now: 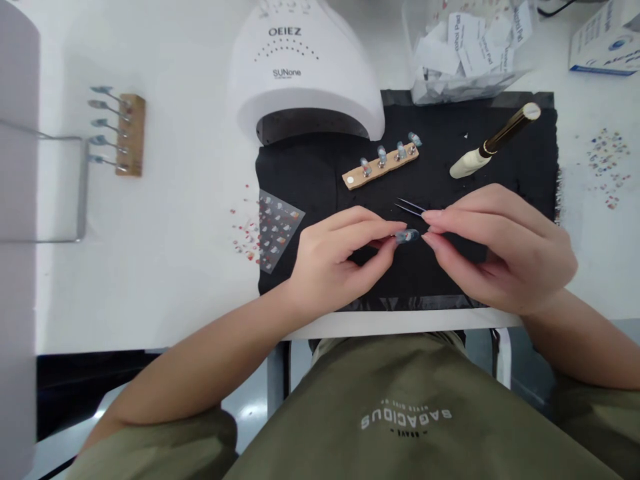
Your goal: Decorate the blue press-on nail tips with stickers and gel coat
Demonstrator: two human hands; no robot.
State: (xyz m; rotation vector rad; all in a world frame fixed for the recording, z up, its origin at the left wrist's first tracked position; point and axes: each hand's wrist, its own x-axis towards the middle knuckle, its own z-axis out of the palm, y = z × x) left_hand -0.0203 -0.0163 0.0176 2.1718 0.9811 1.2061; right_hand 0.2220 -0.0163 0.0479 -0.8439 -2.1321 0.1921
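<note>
My left hand pinches a blue-grey press-on nail with a red and white design between thumb and fingertips, above the black mat. Close by on the right, the thumb and index finger of my right hand are pressed together near the nail's tip. What they hold, if anything, is too small to make out. Beside the right fingertips, slim tweezers point left; whether they are held or lie on the mat is unclear. Just beyond, a wooden strip carries several similar nails on metal posts.
Behind the mat stands a white nail lamp. A cream and gold bottle and a clear box of alcohol pads are at the right. A sticker sheet, loose bits and a second nail stand lie left; a carton sits far right.
</note>
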